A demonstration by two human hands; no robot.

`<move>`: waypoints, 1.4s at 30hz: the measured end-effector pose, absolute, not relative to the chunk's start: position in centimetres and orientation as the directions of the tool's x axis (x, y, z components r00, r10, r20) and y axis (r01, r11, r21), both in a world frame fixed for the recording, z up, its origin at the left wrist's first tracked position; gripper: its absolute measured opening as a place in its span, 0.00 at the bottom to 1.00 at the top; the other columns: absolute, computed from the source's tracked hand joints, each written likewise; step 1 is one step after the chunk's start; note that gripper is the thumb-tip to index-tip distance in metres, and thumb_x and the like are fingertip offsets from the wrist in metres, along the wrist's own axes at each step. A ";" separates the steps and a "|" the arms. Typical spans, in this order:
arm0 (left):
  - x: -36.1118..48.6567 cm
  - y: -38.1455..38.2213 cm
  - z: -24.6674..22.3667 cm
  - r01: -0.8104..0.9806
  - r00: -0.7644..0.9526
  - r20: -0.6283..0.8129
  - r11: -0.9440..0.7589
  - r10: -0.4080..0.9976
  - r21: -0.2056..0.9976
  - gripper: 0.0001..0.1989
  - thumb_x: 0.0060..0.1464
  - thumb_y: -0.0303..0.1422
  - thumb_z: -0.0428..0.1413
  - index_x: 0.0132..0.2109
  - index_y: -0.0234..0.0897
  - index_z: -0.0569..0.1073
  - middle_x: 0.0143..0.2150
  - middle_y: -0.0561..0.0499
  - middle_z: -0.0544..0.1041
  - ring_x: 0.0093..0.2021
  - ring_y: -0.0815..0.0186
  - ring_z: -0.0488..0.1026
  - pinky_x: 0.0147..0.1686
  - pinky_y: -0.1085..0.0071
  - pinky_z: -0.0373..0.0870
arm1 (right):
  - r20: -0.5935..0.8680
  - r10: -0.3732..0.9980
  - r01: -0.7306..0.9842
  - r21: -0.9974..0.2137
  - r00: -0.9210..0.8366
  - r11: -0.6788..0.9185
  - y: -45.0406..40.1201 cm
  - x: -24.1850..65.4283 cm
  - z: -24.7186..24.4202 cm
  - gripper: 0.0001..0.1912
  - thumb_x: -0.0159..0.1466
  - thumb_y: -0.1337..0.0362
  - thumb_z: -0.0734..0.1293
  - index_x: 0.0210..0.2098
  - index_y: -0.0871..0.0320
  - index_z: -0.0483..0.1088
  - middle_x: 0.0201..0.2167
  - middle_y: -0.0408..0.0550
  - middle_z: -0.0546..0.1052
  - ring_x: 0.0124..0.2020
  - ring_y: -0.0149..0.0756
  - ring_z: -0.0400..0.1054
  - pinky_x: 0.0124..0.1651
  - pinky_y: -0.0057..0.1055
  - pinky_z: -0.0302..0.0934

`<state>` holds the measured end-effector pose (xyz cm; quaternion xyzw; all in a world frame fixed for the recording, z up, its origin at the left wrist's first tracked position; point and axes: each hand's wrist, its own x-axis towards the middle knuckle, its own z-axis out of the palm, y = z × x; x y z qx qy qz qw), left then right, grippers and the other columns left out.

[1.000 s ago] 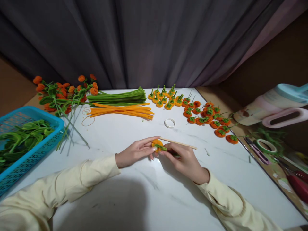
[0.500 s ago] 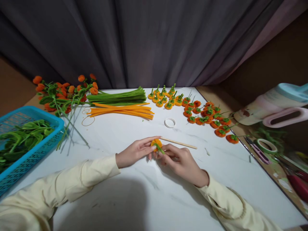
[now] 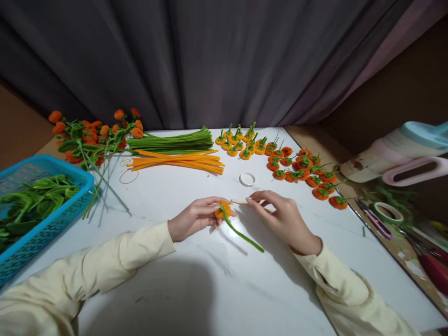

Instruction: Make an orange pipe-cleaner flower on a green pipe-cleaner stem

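My left hand [image 3: 196, 216] holds a small yellow-orange pipe-cleaner pumpkin [image 3: 222, 211] between thumb and fingers. From the pumpkin a long green pipe cleaner [image 3: 243, 236] hangs down to the right over the white tabletop. My right hand [image 3: 275, 213] has its thumb and fingertips closed on a thin wooden stick [image 3: 238, 202], whose left end points at the pumpkin. Most of the stick is hidden behind the right hand.
Bundles of green pipe cleaners [image 3: 171, 141] and orange pipe cleaners [image 3: 175, 161] lie at the back. Finished yellow pumpkins [image 3: 245, 153] and orange pumpkins [image 3: 291, 176] stand to the right, near a white tape ring [image 3: 248, 178]. A blue basket [image 3: 45, 217] holds leaves; a tumbler [image 3: 395, 149] stands right.
My right hand has let go of the green pipe cleaner, which now hangs free, and has moved right and up onto the wooden stick. The pumpkin has shifted slightly left.
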<state>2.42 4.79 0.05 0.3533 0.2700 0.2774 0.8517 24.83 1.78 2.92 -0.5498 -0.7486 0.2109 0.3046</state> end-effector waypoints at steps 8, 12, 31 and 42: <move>2.5 4.3 0.5 -0.290 0.706 -0.165 0.494 0.688 0.820 0.14 0.52 0.30 0.59 0.45 0.33 0.65 0.46 0.37 0.75 0.37 0.63 0.75 0.40 0.65 0.69 | 0.087 0.871 0.799 -0.362 -0.484 0.481 3.5 25.3 1.5 0.09 0.61 0.73 0.57 0.39 0.60 0.66 0.35 0.52 0.69 0.35 0.37 0.65 0.36 0.30 0.61; 2.5 3.8 0.3 -0.237 0.667 -0.078 0.310 0.741 0.921 0.15 0.54 0.33 0.58 0.45 0.33 0.63 0.48 0.37 0.74 0.39 0.62 0.76 0.43 0.61 0.70 | -0.018 0.889 0.848 -0.309 -0.457 0.430 3.6 26.3 1.1 0.07 0.60 0.74 0.57 0.34 0.60 0.65 0.29 0.48 0.69 0.26 0.32 0.62 0.29 0.27 0.55; 2.3 2.1 -1.2 0.066 0.578 0.368 -0.492 0.728 0.868 0.14 0.60 0.26 0.49 0.52 0.35 0.61 0.59 0.38 0.66 0.56 0.62 0.67 0.54 0.66 0.69 | -0.563 0.719 -0.257 -0.684 -0.408 -0.682 -1.5 22.9 4.9 0.22 0.60 0.62 0.67 0.53 0.57 0.68 0.28 0.46 0.72 0.15 0.18 0.45 0.11 0.14 0.45; 2.3 2.3 -1.1 0.102 0.563 0.270 -0.391 0.781 0.915 0.13 0.60 0.29 0.49 0.52 0.36 0.59 0.58 0.39 0.67 0.52 0.62 0.71 0.50 0.68 0.71 | -0.565 0.749 -0.317 -0.681 -0.345 -0.660 -1.5 21.9 4.1 0.23 0.60 0.63 0.67 0.55 0.56 0.66 0.27 0.43 0.72 0.12 0.17 0.46 0.09 0.13 0.49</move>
